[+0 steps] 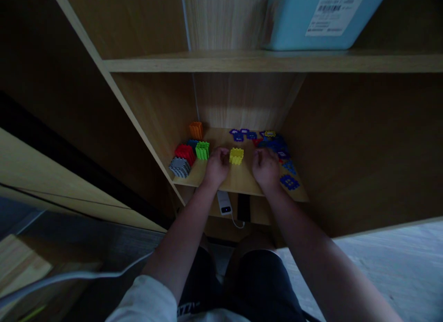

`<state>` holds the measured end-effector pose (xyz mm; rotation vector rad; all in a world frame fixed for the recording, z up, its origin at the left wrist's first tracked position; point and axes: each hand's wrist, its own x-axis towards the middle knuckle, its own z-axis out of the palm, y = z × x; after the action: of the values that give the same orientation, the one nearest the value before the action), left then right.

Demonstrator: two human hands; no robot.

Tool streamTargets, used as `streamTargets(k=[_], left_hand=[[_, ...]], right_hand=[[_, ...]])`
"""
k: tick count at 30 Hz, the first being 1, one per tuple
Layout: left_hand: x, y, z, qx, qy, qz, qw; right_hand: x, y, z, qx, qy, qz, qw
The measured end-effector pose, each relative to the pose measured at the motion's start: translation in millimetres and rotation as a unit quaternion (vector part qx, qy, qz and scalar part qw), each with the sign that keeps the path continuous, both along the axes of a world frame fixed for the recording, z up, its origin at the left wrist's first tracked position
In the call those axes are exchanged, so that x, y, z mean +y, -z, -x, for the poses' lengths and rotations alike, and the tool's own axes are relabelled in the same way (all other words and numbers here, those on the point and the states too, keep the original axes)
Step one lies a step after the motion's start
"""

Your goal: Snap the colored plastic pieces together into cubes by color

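A yellow interlocking-tile cube (236,156) stands on the low wooden shelf (242,179). My left hand (216,165) is curled just left of the cube, its fingertips touching or almost touching the cube's side. My right hand (266,168) is curled to the right of the cube, next to a pile of loose blue and purple tiles (273,144); whether it holds a tile is hidden. Finished cubes stand at the left: green (202,150), red (184,152), grey (179,166), orange (196,129), and a blue one partly hidden behind them.
A single blue tile (290,181) lies near the shelf's front right edge. Upright wooden panels close in the shelf on both sides. A light blue bin (321,17) sits on the shelf above. A white device with a cable (224,203) lies below the shelf front.
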<state>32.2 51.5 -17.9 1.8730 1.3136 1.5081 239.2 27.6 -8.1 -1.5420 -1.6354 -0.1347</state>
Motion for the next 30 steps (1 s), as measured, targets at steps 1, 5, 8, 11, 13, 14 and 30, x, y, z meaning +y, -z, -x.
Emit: streamTargets(k=[1, 5, 8, 11, 13, 14, 30], left_hand=[[0, -0.5, 0, -0.002, -0.002, 0.002, 1.0], [-1, -2.1, 0, 0.0, -0.009, 0.01, 1.0], [-1, -2.3, 0, -0.002, -0.013, 0.01, 1.0], [0, -2.2, 0, -0.002, -0.014, 0.01, 1.0], [0, -2.4, -1, -0.004, -0.012, 0.012, 1.0], [0, -2.6, -1, -0.006, -0.01, 0.013, 1.0], [1, -1.0, 0, -0.015, -0.004, 0.001, 1.0]], right_hand=[[-1, 0.2, 0, -0.008, 0.024, 0.017, 1.0], [-3, 0.7, 3, -0.053, 0.124, 0.115, 0.984], [-2, -0.7, 9, -0.073, 0.166, 0.183, 0.966], [-1, -3.1, 13, -0.085, 0.177, 0.222, 0.955], [-2, -3.5, 14, -0.088, 0.179, 0.223, 0.954], [-2, -3.1, 13, -0.084, 0.18, 0.215, 0.956], [-1, 6.9, 4, 0.015, 0.247, 0.104, 0.963]])
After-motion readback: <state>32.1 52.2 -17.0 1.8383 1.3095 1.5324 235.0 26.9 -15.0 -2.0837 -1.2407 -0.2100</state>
